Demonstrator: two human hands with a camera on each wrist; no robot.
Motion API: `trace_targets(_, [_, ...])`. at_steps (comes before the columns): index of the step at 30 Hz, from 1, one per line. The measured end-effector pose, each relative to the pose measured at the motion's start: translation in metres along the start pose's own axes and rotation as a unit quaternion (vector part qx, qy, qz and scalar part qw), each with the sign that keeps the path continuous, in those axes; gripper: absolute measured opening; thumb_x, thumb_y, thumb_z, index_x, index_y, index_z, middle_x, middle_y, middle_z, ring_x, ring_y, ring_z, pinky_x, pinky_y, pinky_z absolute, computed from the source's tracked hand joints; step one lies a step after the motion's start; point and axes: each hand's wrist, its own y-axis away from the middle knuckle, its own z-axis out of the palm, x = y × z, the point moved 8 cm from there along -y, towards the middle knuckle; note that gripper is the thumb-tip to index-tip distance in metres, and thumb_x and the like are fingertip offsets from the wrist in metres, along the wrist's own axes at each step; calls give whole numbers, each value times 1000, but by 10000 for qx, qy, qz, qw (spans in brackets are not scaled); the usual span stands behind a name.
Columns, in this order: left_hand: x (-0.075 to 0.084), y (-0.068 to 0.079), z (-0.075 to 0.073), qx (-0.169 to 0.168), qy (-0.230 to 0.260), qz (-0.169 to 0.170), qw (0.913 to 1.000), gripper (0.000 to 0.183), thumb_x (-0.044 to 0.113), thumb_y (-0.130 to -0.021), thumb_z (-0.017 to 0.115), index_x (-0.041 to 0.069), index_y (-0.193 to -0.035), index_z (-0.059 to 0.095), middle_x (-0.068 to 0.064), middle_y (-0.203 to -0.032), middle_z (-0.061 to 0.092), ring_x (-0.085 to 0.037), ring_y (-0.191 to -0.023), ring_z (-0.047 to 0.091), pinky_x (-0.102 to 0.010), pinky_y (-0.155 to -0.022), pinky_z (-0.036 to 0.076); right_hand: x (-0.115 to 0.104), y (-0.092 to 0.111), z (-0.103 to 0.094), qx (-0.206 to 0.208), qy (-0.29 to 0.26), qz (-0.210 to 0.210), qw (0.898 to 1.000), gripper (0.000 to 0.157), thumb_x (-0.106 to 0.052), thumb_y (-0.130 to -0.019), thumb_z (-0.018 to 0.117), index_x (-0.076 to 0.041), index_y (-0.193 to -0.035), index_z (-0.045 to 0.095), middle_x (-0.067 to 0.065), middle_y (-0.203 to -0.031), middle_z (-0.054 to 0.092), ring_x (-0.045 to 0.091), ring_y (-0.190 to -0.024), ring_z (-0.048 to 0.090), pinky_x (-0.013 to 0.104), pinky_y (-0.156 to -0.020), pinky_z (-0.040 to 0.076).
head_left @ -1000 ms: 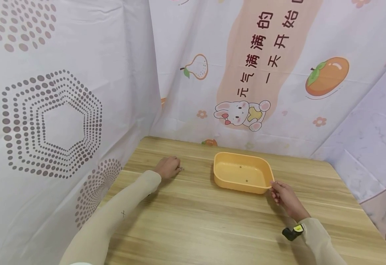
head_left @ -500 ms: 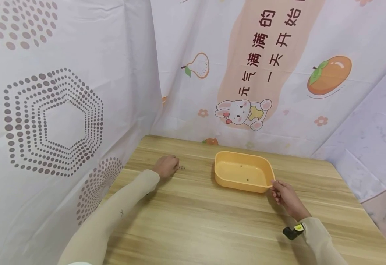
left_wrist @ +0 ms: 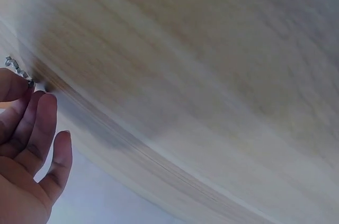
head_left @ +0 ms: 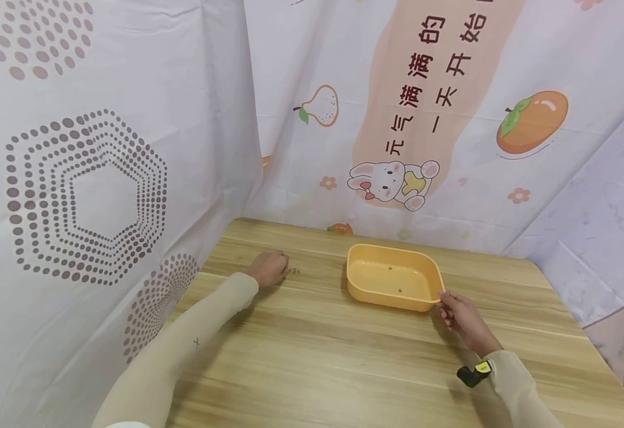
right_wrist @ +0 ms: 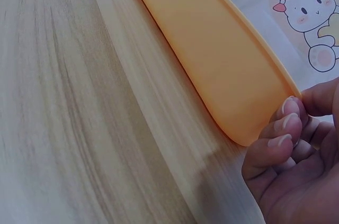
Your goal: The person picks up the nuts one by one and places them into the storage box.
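Note:
At the back left of the wooden table (head_left: 312, 356), my left hand (head_left: 269, 268) rests with thumb and fingertips together. In the left wrist view they pinch a small dark metal piece (left_wrist: 30, 83), its kind too small to make out. Several little shiny metal pieces (left_wrist: 15, 66) lie in a row just beyond the fingertips. My right hand (head_left: 460, 318) pinches the rim of a yellow plastic tray (head_left: 389, 301) at its near right corner, thumb above and fingers curled beneath. Two small dark spots show on the tray's floor.
A white patterned curtain (head_left: 108, 202) closes the left side. Behind the table hangs a sheet printed with fruit and a rabbit (head_left: 389, 181). A pale marbled sheet (head_left: 585, 249) stands at the right. A black device (head_left: 472, 375) is strapped to the right wrist.
My left hand has drawn back slightly to the left, showing more of the small metal pieces by its fingertips. The right hand still holds the tray in place.

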Motion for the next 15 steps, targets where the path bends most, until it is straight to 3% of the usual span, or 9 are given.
trace_targets(8, [2,-1,1,-240,-164,-82,9995,13,9,-100,65,-3,-100,70,-8,-87,62,-16,-72,53,-31,-67,55,2,-1,-1,26,-70,76,9999,39,-38,-111,43,-5,-96,56,-3,-74,49,9,-60,44,24,-54,42])
trace_targets(15, [3,0,1,-241,-197,-99,9995,14,10,-99,67,-4,-102,69,-9,-88,63,-17,-72,54,-32,-68,56,1,0,-1,35,-93,72,9999,39,-39,-111,45,-5,-96,57,-3,-74,49,9,-60,45,24,-54,43])
